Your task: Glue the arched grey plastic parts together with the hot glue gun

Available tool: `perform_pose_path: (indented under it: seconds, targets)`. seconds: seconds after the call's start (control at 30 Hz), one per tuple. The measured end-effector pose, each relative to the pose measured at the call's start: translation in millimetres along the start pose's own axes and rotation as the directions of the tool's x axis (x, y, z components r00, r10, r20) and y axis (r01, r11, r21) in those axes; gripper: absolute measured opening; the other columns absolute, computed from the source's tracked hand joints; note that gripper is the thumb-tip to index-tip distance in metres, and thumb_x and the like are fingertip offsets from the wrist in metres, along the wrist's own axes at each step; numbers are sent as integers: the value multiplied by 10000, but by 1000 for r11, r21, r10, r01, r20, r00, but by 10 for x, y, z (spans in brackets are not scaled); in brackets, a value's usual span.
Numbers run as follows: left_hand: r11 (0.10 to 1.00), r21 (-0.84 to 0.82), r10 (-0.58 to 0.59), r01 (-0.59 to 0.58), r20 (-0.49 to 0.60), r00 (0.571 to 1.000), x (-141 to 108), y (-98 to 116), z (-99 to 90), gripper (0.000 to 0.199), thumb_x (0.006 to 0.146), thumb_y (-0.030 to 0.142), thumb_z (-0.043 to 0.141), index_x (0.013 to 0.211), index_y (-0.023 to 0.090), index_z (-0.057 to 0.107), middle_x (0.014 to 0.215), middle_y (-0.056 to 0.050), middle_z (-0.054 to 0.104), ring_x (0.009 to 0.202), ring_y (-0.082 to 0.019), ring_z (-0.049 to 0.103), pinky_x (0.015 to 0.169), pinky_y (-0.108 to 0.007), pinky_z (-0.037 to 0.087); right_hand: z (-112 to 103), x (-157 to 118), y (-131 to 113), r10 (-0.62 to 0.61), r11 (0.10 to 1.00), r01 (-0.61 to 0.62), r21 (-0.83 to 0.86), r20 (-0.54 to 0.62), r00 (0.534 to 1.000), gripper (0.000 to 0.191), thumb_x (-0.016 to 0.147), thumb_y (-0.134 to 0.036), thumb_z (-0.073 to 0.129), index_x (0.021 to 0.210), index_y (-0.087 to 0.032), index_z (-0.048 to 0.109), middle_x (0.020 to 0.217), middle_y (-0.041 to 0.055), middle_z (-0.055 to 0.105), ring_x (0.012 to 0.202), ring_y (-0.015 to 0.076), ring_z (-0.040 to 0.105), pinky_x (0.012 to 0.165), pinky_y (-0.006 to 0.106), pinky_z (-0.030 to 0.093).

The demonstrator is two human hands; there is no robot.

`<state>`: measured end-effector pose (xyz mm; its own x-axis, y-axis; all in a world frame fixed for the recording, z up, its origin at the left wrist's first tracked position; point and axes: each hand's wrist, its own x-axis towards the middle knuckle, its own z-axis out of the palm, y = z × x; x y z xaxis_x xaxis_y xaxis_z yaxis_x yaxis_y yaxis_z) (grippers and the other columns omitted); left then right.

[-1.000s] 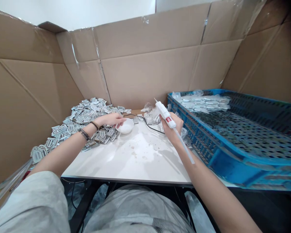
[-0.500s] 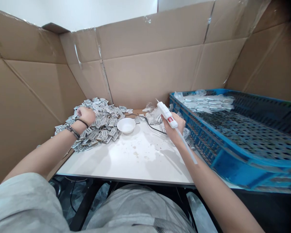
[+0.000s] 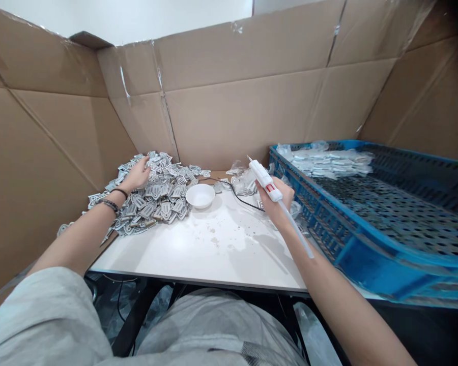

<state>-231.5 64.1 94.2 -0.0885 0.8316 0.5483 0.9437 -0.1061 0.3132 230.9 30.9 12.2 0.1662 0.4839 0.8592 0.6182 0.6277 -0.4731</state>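
Gripping a white glue gun (image 3: 266, 181), the right hand (image 3: 277, 197) closes round its body, nozzle tilted up and leftward over the desk (image 3: 198, 254). The left hand (image 3: 138, 174), arm outstretched, reaches onto the heap of flat grey-white pieces (image 3: 158, 195); whether its grip has one cannot be told.

Bright light casts soft shadows and glare across the table (image 3: 191, 254); edges stretch.
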Motion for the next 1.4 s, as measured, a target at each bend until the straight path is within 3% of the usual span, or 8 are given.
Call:
perform_pose_path:
  seconds: [0.13, 0.27, 0.33, 0.47, 0.87, 1.1, 1.27, 1.4]
  targets:
    - [907, -390, -186, 160, -30, 982, 11, -64, -53, 468, 928, 295, 373, 1345, 103, 465, 1057, -156, 724, 875, -209, 711, 833, -396, 565, -1, -1, 17, -33, 999, 33, 33, -2, 999, 339, 900, -449, 555, 656, -223, 489, 646, 12, 561, 605, 174, 530, 604, 284, 367]
    - [983, -88, -151, 164, 141, 978, -64, -132, -357, 368, 902, 402, 408, 993, 147, 656, 719, -42, 690, 545, -149, 580, 618, -261, 489, -4, 8, 21, -18, 1000, 17, 12, 19, 1000, 334, 892, -454, 558, 655, -226, 502, 667, 23, 586, 626, 183, 547, 606, 288, 384]
    - [975, 214, -109, 59, 231, 967, -101, -165, -517, 350, 885, 428, 431, 795, 178, 660, 631, -27, 650, 590, -175, 586, 624, -250, 454, -5, 12, 16, 1, 1000, -1, -1, 22, 1000, 340, 886, -458, 558, 644, -227, 498, 662, 25, 588, 624, 184, 545, 603, 289, 386]
    - [766, 626, -114, -146, 355, 928, -173, -198, -688, 318, 880, 385, 475, 677, 181, 609, 673, -65, 654, 750, -234, 638, 716, -285, 453, -4, 11, 7, 6, 1000, -6, -15, 6, 1000, 368, 874, -471, 567, 614, -228, 471, 614, 11, 541, 580, 170, 501, 574, 291, 357]
    - [645, 739, -144, -195, 368, 919, -343, -353, -671, 227, 828, 235, 563, 648, 101, 599, 902, -219, 726, 965, -314, 660, 908, -418, 452, -7, -3, 10, -24, 1000, 24, 17, 11, 1000, 405, 886, -513, 554, 617, -226, 458, 611, 10, 537, 582, 177, 508, 573, 296, 341]
    - [755, 639, -70, -147, 302, 951, -347, -580, -602, 452, 844, 191, 457, 1249, 91, 631, 1483, -202, 506, 1367, -293, 484, 1095, -387, 391, -10, 3, 8, -32, 999, 32, 11, 25, 999, 402, 889, -518, 545, 622, -232, 453, 609, 9, 526, 571, 181, 496, 568, 304, 330]
    - [980, 84, -184, 179, 57, 981, -427, -627, -422, 483, 870, 273, 391, 1263, 106, 616, 1311, -157, 659, 1198, -247, 627, 1004, -341, 495, -4, -5, 6, -25, 1000, 24, 18, 24, 999, 396, 894, -514, 545, 630, -230, 468, 629, 14, 542, 581, 179, 508, 576, 304, 354]
    - [904, -328, -293, 274, -6, 956, -547, -561, -387, 406, 869, 372, 413, 1095, 119, 636, 986, -137, 746, 898, -199, 697, 830, -312, 559, -4, -5, -1, -29, 999, 29, 16, 19, 999, 405, 885, -511, 549, 611, -227, 457, 605, 5, 524, 552, 166, 482, 559, 303, 337]
